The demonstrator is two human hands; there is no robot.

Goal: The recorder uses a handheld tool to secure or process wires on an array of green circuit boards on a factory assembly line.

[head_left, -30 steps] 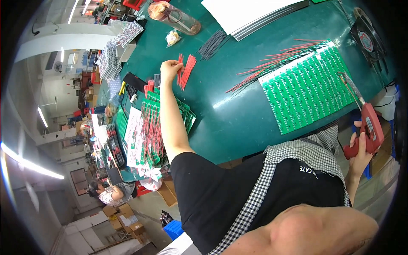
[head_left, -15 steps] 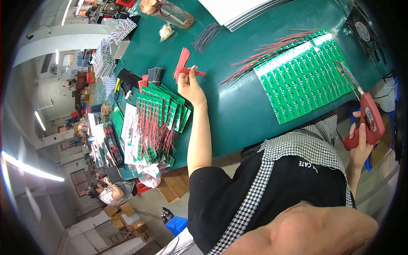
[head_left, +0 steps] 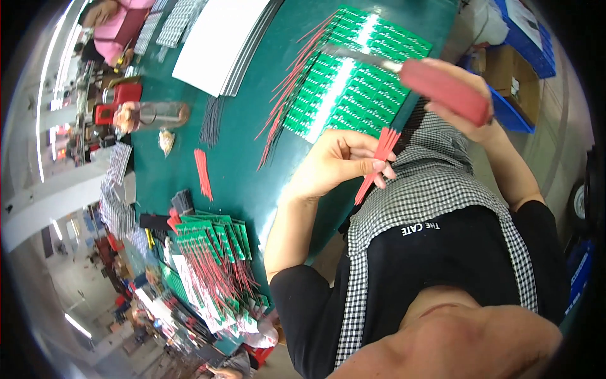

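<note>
A small bundle of red wires (head_left: 387,144) is pinched between the thumb and fingers of my left hand (head_left: 331,163), at the near edge of the table. My right hand (head_left: 470,82) is wrapped round the handle of a red soldering gun (head_left: 435,88), which is blurred by motion. Its long metal tip reaches over a panel of green circuit boards (head_left: 372,104). Red and black wires (head_left: 297,69) stick out along the panel's left side. A second bundle of red wires (head_left: 202,175) lies on the green table (head_left: 246,183), left of my left hand.
Wired green boards (head_left: 211,252) are piled at the left. Dark wires (head_left: 211,120) lie beside a stack of white sheets (head_left: 218,47). Beyond them are a bottle (head_left: 154,115) and a person in pink (head_left: 113,35). Blue bins (head_left: 530,38) stand at the right.
My left hand has come from over the table to the panel's near side, holding red wires; another red bundle now lies on the table. The soldering gun has risen over the panel. The view has turned.
</note>
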